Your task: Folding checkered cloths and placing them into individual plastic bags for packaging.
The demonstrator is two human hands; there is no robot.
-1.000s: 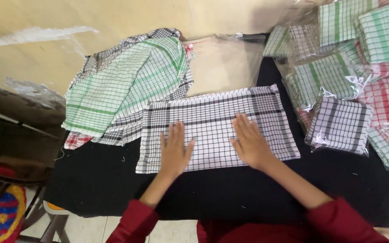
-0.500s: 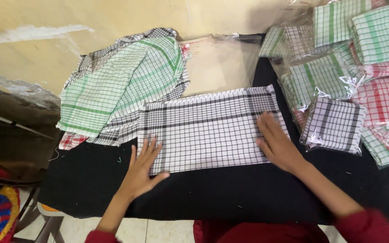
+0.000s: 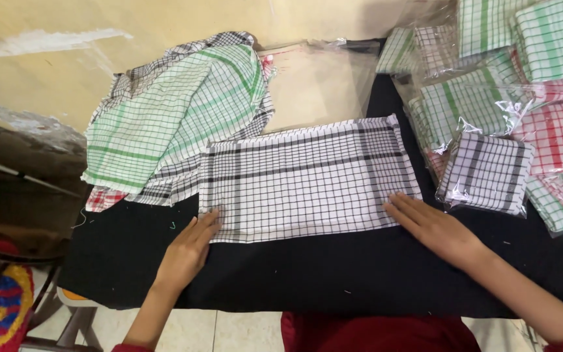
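The person wears a dark red, long-sleeved top.

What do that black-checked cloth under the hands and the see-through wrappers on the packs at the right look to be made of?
The black-checked cloth looks like thin woven cotton, matte: it lies limp and flat, and its lines run as woven bands. The fibre itself cannot be told. The wrapper on the small pack looks like thin clear plastic film, glossy: it crinkles and shows white glare.
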